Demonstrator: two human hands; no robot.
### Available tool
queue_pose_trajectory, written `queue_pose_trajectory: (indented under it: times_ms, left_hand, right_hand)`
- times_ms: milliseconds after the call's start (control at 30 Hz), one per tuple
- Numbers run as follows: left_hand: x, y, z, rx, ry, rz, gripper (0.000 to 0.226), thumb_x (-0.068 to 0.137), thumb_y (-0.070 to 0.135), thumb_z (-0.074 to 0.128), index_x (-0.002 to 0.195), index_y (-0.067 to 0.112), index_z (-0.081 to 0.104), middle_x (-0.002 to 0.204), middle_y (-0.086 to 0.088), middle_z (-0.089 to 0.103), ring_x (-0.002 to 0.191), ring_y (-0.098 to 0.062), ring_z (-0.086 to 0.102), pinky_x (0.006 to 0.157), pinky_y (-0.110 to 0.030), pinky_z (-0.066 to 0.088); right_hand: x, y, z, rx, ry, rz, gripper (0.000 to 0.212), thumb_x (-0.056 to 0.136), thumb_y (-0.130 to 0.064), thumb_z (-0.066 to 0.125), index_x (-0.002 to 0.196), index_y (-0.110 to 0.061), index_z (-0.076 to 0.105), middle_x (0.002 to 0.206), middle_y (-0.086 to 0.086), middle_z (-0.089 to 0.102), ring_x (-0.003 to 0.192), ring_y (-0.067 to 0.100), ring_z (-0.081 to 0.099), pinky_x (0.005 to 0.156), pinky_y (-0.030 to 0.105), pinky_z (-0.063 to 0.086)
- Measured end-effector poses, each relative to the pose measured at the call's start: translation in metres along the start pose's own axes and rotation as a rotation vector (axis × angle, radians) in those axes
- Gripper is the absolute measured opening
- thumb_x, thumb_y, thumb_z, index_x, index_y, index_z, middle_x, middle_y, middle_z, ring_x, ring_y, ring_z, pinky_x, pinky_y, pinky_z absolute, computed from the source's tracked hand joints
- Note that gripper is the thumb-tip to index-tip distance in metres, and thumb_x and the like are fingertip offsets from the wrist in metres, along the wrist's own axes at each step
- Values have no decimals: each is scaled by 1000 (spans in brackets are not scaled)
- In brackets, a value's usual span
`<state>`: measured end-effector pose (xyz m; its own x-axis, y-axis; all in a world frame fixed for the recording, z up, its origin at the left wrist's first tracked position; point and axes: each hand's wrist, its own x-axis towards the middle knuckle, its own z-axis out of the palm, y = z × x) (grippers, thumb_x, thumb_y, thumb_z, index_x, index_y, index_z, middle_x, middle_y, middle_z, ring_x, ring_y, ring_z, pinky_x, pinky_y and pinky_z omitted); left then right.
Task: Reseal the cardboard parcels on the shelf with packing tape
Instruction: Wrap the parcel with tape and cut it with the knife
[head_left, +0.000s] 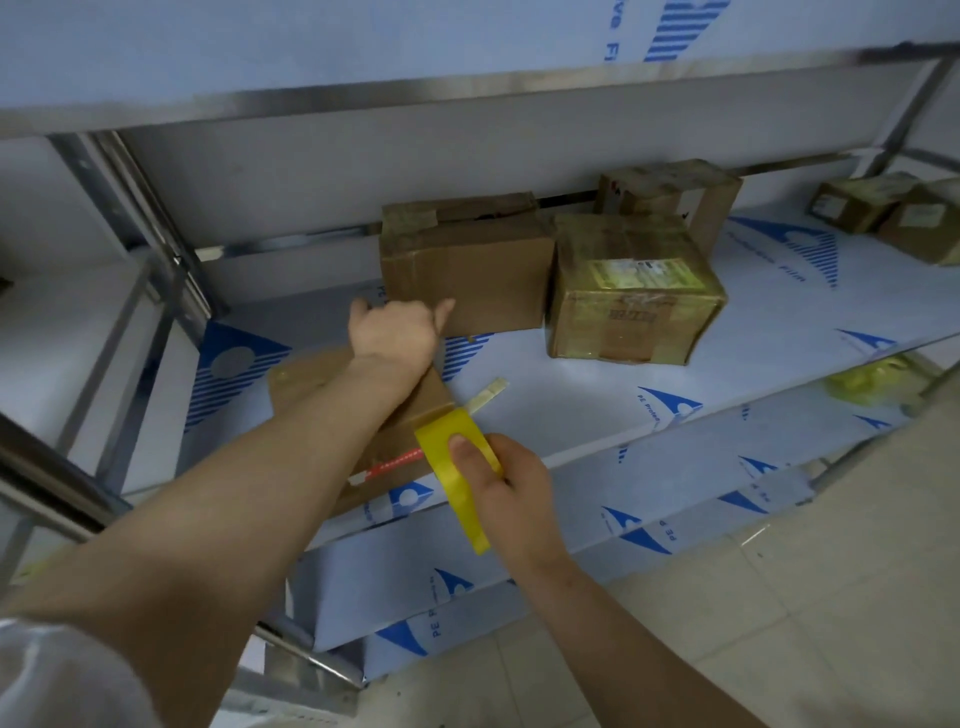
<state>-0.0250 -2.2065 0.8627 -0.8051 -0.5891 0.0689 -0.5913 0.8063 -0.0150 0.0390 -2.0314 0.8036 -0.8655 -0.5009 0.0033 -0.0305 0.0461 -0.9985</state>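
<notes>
Pointing up and to the right, a short loose tail stuck out from the glossy yellow tape roll (457, 467), which stood on edge over the front lip of the film-covered shelf (623, 395). The right hand (511, 499) clamped it, thumb flat on the outer band. The left hand (396, 332) touched the boxy brown cardboard parcel (467, 270); its fingers folded out of sight, grip unclear.

Matt cardboard parcel (467, 270), glossy tape roll (457, 467)
</notes>
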Motion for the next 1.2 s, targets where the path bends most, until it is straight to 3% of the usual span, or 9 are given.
queue_pose_trajectory:
  times_ms: [100, 167, 267, 433, 667, 800, 1000, 1067, 1200]
  left_hand:
    - [-19, 6, -1, -13, -312, 19, 94, 82, 81, 7, 149, 18, 29, 155, -21, 20, 146, -32, 11, 112, -54, -12]
    - [-34, 4, 7, -41, -310, 53, 94, 80, 84, 17, 153, 26, 8, 158, -20, -8, 146, -34, -10, 111, -56, -14]
    - [-37, 3, 8, -58, -228, 71, 73, 90, 68, 27, 150, 27, 24, 158, -18, 4, 145, -34, 1, 115, -56, -3]
    - [-36, 11, 12, -56, -218, -61, 100, 83, 77, 31, 152, 15, -9, 156, -24, -11, 145, -37, -11, 117, -51, -4]
    - [-22, -16, 8, -99, -129, -58, 67, 93, 56, 35, 145, 15, 31, 145, -17, 37, 133, -33, 33, 105, -40, 26]
    - [-12, -15, 7, -69, -97, -64, 51, 96, 43, 36, 130, 7, 51, 133, -19, 50, 122, -35, 47, 94, -37, 39]
    - [13, -31, 8, -420, -134, -308, 51, 103, 42, 24, 120, 8, 58, 122, -15, 58, 109, -31, 55, 76, -33, 37]
    - [10, -23, 11, -332, -104, -247, 53, 103, 42, 22, 116, 8, 59, 115, -15, 61, 105, -30, 57, 77, -33, 37]
    - [0, -11, 11, -9, 218, 13, 60, 102, 45, 25, 102, 3, 68, 102, -18, 66, 101, -32, 57, 91, -36, 33]
  right_hand:
    - [5, -5, -3, -2, 1, 25, 39, 89, -37, 61, 56, -23, 47, 52, -8, 43, 56, 13, 41, 60, 32, 38]
    - [6, -6, -1, -14, 5, 21, 35, 89, -36, 61, 58, -23, 51, 52, -10, 49, 57, 12, 45, 62, 32, 41]
    - [3, -4, 3, -5, 11, 8, 37, 90, -33, 60, 55, -28, 52, 49, -15, 51, 57, 9, 46, 62, 30, 40]
    - [3, -3, 1, 10, 15, 26, 31, 82, -43, 60, 58, -25, 55, 55, -8, 53, 59, 14, 49, 63, 36, 46]
    - [2, 0, -1, -11, 2, 1, 33, 77, -48, 56, 58, -21, 50, 54, -7, 46, 56, 12, 42, 59, 30, 39]
    - [1, -1, -2, -1, 20, 2, 38, 88, -34, 63, 57, -20, 47, 53, -8, 42, 54, 11, 40, 58, 28, 36]
    - [1, -2, 0, -6, 6, 16, 33, 75, -46, 55, 60, -17, 50, 53, -7, 44, 53, 10, 41, 55, 26, 38]
    - [2, -3, 1, -9, 16, 30, 34, 75, -47, 55, 61, -16, 51, 55, -3, 46, 54, 11, 43, 57, 28, 39]
    - [3, -4, 1, -7, 28, 24, 35, 74, -46, 55, 61, -14, 52, 57, 1, 48, 56, 13, 45, 59, 31, 41]
